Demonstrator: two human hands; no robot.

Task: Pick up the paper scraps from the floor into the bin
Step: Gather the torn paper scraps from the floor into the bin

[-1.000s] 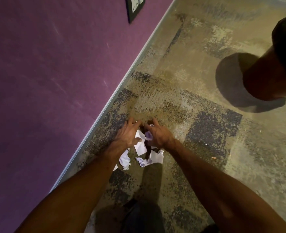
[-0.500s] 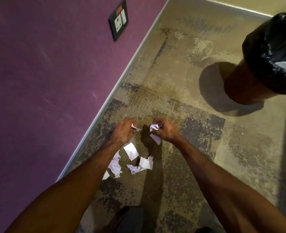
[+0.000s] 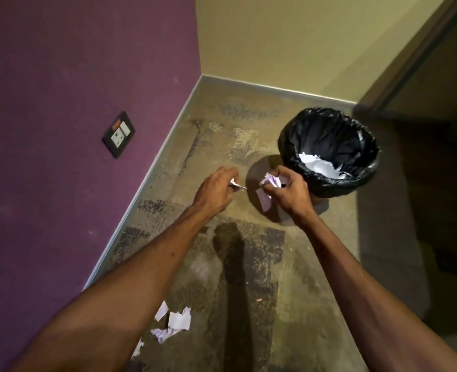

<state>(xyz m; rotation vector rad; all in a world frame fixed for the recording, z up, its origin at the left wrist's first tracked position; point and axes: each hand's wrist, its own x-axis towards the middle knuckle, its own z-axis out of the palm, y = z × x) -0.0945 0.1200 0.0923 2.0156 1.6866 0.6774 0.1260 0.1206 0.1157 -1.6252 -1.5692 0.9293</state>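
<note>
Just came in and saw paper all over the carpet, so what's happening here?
A person is clearing torn paper off the floor. The right hand grips a crumpled wad of scraps beside the bin, not yet over its opening. The left hand pinches a small piece. The black-lined bin already holds some white paper. Several scraps on the carpet lie near the purple wall, under the left forearm.

crumpled white paper wad (image 3: 269,185) clamped in the right hand (image 3: 289,193), glossy crinkly black plastic liner on the bin (image 3: 329,151) just past it, rough mottled worn carpet (image 3: 248,277) below, matt purple wall (image 3: 61,76) out left
</note>
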